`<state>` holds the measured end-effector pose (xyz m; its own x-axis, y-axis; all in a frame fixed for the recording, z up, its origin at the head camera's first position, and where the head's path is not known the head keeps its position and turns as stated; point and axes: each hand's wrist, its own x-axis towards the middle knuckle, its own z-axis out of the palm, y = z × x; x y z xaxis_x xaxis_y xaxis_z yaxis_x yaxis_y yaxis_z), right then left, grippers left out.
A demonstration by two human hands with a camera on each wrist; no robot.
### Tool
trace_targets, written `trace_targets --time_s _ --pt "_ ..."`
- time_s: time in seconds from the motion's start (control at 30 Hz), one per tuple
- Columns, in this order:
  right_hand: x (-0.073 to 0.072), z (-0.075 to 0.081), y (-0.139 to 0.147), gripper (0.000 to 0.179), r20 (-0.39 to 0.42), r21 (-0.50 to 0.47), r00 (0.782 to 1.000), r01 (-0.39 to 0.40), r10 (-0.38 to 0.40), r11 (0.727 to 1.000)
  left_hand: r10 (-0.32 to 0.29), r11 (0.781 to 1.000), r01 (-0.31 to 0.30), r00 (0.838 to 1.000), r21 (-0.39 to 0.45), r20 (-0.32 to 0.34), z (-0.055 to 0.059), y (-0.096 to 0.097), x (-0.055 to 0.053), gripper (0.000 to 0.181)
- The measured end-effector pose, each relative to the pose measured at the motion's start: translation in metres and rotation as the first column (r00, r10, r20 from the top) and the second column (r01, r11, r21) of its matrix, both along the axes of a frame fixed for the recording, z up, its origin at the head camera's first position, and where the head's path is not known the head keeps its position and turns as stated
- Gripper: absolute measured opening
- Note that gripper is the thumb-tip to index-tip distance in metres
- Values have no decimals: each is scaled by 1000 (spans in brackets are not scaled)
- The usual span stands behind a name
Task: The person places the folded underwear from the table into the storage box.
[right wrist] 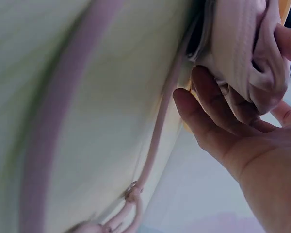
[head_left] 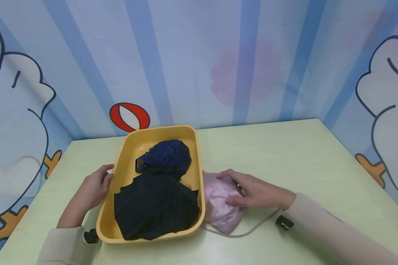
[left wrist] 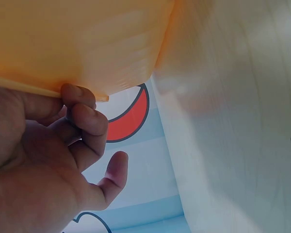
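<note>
A yellow plastic tub stands on the table, holding a crumpled black cloth and a navy patterned bra folded behind it. My left hand grips the tub's left rim; in the left wrist view that hand has its fingers bent up against the rim's underside. To the tub's right, a folded pink bra lies close against its wall. My right hand holds it, thumb on the near side; in the right wrist view, fingers reach round the pink fabric.
A thin pink strap trails in a loop from the bra toward the right wrist; its ring shows in the right wrist view. The pale green table meets a blue striped wall with cartoon drawings.
</note>
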<state>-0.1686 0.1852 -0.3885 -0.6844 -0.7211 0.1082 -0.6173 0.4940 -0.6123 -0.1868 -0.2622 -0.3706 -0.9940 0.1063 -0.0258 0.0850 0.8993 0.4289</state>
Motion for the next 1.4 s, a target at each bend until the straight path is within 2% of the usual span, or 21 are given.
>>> trace_targets --time_s 0.2,0.37,0.43,0.6,0.8,1.07,1.23,1.4 --pt "1 3 -5 61 -32 -80 999 -21 19 997 -3 1000 3 1000 1 -7 0 1 0 39" --pt "0 6 -9 54 -108 -140 994 -9 -6 990 -1 1000 1 1000 -4 -10 1 1 0 39" --pt "0 8 -10 53 -134 -139 991 10 -28 990 0 1000 0 1000 -5 -9 1 1 0 39" --pt "0 16 -11 56 -106 -96 991 66 -76 993 2 1000 -2 1000 -4 -3 1 1 0 40" --pt "1 22 -14 55 -98 -66 993 61 -67 996 2 1000 -2 1000 0 9 1 0 -1 40" --pt "3 33 -13 47 -173 -94 983 48 -64 994 6 1000 -6 1000 6 14 0 1 -1 40" --pt "3 52 -5 54 -237 -131 965 81 -110 988 4 1000 -4 1000 7 11 0 1 -1 40" --pt "-1 72 4 60 -374 -221 912 85 -165 972 -4 1000 4 1000 5 -5 0 1 0 39"
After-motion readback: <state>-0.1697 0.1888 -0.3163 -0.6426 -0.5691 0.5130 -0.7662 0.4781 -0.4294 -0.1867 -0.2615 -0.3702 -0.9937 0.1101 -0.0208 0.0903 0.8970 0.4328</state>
